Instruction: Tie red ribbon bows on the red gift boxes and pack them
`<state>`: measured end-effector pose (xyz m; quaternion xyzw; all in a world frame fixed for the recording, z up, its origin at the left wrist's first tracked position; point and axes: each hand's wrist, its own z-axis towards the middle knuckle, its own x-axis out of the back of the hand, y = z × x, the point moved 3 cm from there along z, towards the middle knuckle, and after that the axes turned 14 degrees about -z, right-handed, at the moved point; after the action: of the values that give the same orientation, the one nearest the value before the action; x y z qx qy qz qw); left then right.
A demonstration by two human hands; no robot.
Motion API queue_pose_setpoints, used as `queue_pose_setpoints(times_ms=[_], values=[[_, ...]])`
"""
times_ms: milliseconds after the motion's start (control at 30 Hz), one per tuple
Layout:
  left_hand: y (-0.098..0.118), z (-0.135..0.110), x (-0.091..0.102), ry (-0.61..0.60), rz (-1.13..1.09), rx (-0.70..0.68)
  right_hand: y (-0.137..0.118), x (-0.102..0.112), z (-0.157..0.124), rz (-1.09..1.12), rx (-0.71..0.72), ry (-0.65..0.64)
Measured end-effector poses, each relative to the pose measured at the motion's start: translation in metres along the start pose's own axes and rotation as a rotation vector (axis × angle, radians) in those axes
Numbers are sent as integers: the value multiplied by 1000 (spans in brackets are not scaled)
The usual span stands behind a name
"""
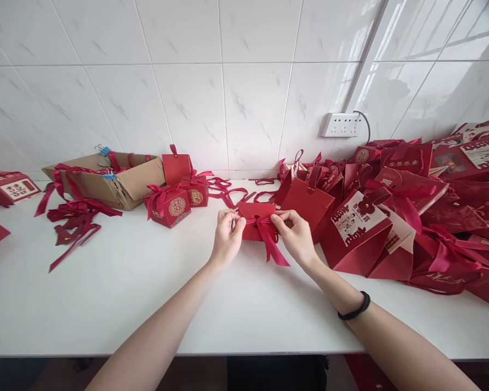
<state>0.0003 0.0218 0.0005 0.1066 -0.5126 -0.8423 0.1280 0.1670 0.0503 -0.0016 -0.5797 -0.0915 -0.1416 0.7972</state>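
Note:
A small red gift box [253, 233] stands on the white table in front of me, its top flap facing up. A magenta satin ribbon [271, 245] is tied in a bow across its front, the tails hanging down toward me. My left hand [228, 232] pinches the ribbon's left side between thumb and finger. On the other side, my right hand [294, 232] pinches the bow's right side the same way, a black band around that wrist. My fingers partly cover the bow's loops and the box sides.
Behind my right hand stands a plain red box [307, 203], beside a heap of red gift boxes [361, 228]. Left are two small boxes with ribbons [175, 207], an open cardboard box [136, 184] and loose ribbon [79, 214]. A power strip [342, 125] hangs on the tiled wall.

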Motion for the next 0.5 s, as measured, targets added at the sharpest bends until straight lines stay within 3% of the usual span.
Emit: queue_pose_setpoints(times_ms=[133, 300, 400, 500], values=[[0, -1, -1, 18, 40, -11, -2, 2, -1, -40, 24, 31], [3, 0, 2, 0, 78, -56, -5, 7, 2, -54, 116, -46], [4, -1, 1, -8, 67, -58, -5, 5, 2, -40, 93, -106], [6, -2, -2, -45, 42, -52, -5, 0, -1, -134, 117, -82]])
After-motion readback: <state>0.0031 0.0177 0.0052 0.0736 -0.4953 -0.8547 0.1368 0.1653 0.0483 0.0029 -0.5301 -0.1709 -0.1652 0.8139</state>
